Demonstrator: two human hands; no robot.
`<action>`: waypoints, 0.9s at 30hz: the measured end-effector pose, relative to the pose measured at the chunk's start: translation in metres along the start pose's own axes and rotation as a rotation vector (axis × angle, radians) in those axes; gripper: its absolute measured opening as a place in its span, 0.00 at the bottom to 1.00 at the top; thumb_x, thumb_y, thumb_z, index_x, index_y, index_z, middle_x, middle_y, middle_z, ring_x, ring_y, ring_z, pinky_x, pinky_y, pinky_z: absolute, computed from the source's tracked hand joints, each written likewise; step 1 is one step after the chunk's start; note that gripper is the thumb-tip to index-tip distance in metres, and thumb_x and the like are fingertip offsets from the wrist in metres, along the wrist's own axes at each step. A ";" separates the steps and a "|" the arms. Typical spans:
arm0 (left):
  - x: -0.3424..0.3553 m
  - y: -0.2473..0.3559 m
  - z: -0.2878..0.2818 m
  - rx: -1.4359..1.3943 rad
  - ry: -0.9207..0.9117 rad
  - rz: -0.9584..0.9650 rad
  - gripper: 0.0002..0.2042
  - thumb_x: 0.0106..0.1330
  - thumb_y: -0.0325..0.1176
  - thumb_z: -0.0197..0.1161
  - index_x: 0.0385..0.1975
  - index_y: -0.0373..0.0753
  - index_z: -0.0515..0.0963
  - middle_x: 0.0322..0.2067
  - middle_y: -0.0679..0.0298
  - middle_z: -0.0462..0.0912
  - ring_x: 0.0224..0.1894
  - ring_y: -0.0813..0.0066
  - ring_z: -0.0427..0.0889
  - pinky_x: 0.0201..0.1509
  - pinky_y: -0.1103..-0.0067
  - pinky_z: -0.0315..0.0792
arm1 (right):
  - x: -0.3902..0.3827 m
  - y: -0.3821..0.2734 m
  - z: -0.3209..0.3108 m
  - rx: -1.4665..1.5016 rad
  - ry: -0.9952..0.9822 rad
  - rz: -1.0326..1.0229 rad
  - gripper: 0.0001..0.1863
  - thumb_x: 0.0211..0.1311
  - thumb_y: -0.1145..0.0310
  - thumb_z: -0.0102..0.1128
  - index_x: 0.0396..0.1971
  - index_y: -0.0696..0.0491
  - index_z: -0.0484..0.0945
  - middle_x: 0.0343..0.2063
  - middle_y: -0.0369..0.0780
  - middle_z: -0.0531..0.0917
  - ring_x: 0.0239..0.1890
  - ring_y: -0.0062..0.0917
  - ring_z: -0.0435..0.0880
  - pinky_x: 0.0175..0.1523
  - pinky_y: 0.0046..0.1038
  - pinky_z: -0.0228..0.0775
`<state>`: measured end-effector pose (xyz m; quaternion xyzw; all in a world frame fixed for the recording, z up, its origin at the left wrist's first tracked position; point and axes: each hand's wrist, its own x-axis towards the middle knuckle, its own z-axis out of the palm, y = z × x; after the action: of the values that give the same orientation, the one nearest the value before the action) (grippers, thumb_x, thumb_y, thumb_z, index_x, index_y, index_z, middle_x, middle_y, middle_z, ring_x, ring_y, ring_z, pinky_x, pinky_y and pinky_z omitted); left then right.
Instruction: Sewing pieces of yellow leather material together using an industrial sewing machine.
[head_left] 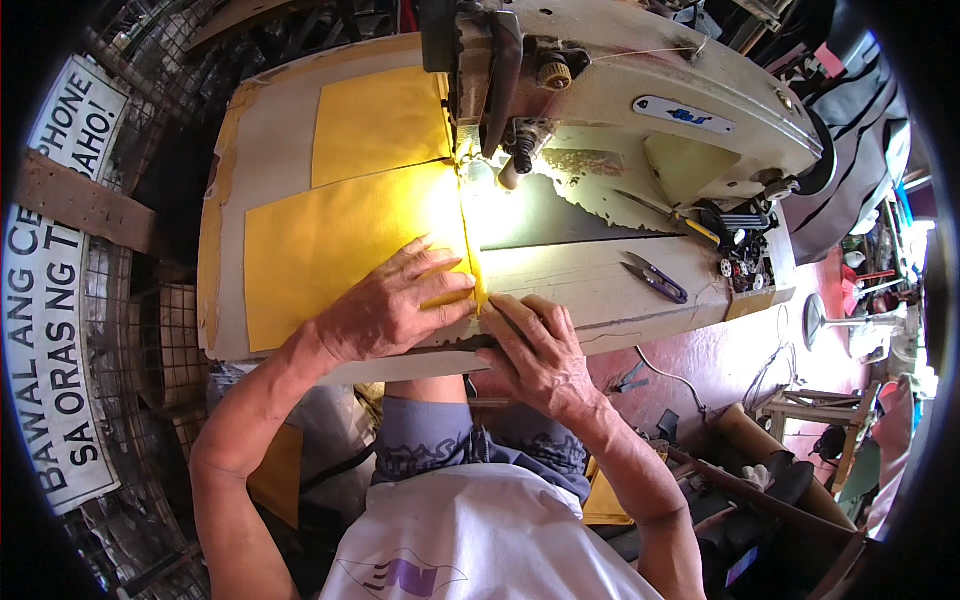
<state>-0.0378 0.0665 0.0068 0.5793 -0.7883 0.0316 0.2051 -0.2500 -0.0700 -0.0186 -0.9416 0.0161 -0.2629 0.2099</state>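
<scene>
My left hand (395, 300) lies on the lower yellow fabric panel (310, 260), its fingers spread and slightly bent toward the folded right edge. My right hand (530, 355) is just right of it, fingertips touching that edge, thumb apart near the table's front lip. A second yellow panel (370, 125) lies behind, under the lit head of the sewing machine (640, 100). The seam edge runs from the needle area toward my fingers; glare hides detail around the presser foot. Neither hand visibly grips anything.
Thread snips (660, 285), a yellow-handled screwdriver (700, 230) and bobbins (735, 268) lie on the machine bed (600, 300). A wire mesh with a white sign (75, 380) stands at left. Rolls of material (800, 480), a pedestal fan (815, 320) and cables are at lower right.
</scene>
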 end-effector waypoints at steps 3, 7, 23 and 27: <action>-0.002 -0.001 0.000 0.008 -0.017 -0.002 0.15 0.60 0.34 0.64 0.48 0.43 0.84 0.54 0.64 0.78 0.63 0.59 0.72 0.70 0.59 0.66 | 0.002 0.000 -0.001 -0.023 -0.009 -0.014 0.27 0.51 0.66 0.73 0.53 0.57 0.79 0.56 0.42 0.79 0.50 0.38 0.77 0.54 0.38 0.72; -0.004 -0.004 0.002 -0.040 -0.039 -0.026 0.15 0.62 0.35 0.62 0.48 0.45 0.84 0.55 0.65 0.77 0.64 0.59 0.71 0.71 0.56 0.64 | 0.002 0.002 -0.004 -0.070 -0.042 -0.051 0.28 0.52 0.64 0.73 0.54 0.57 0.79 0.56 0.42 0.79 0.50 0.37 0.76 0.54 0.37 0.71; 0.008 -0.035 -0.005 -0.054 -0.037 -0.038 0.16 0.59 0.35 0.61 0.47 0.45 0.84 0.53 0.66 0.78 0.62 0.61 0.73 0.72 0.59 0.64 | 0.040 0.013 -0.013 -0.122 -0.185 -0.070 0.22 0.61 0.60 0.66 0.50 0.59 0.80 0.54 0.43 0.79 0.52 0.34 0.76 0.56 0.37 0.69; 0.013 -0.047 -0.006 -0.041 -0.028 -0.039 0.16 0.58 0.35 0.62 0.47 0.44 0.83 0.52 0.64 0.78 0.62 0.60 0.73 0.72 0.59 0.64 | 0.054 0.020 -0.012 -0.125 -0.187 -0.073 0.22 0.62 0.60 0.66 0.50 0.60 0.79 0.53 0.43 0.80 0.52 0.35 0.76 0.56 0.38 0.69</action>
<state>0.0041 0.0412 0.0077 0.5905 -0.7802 0.0032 0.2063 -0.2079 -0.1003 0.0086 -0.9732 -0.0214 -0.1799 0.1417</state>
